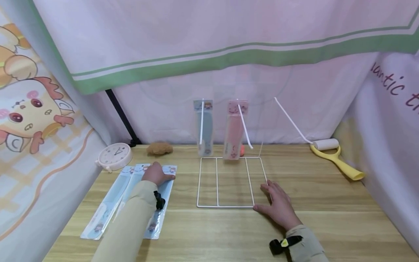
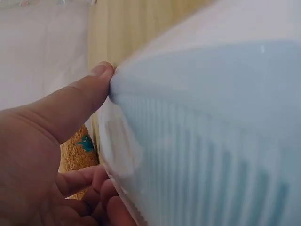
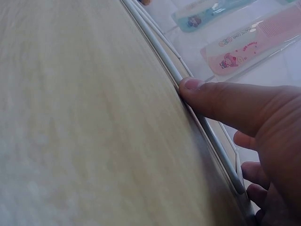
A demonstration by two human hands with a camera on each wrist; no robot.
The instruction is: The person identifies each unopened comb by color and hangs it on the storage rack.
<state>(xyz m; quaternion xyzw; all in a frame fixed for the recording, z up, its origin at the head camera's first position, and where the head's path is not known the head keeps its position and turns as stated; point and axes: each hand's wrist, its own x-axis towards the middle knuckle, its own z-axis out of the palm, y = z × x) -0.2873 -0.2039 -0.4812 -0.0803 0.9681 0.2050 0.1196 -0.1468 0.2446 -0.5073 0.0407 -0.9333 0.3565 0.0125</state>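
Note:
Three blue combs in clear packs lie side by side on the table at the left. My left hand (image 1: 156, 175) grips the upper end of the rightmost blue comb pack (image 1: 166, 198), thumb at one edge and curled fingers at the other. Beside it lie the middle pack (image 1: 132, 181) and the left pack (image 1: 106, 205). A white wire rack (image 1: 226, 207) stands at the centre. My right hand (image 1: 278, 206) holds its near right corner, thumb on the front bar (image 3: 214, 134), fingers along the side wire. A blue comb pack (image 1: 205, 127) and a pink comb pack (image 1: 234, 134) hang on the rack's hooks.
A bare hook (image 1: 292, 119) slants out to the right. Behind it lies a lint roller (image 1: 345, 168) with a yellow handle. A round pink clock (image 1: 115, 156) and a fuzzy brown object (image 1: 159, 148) sit at the back left, near a black pole (image 1: 121, 116). Cloth hangs around the table.

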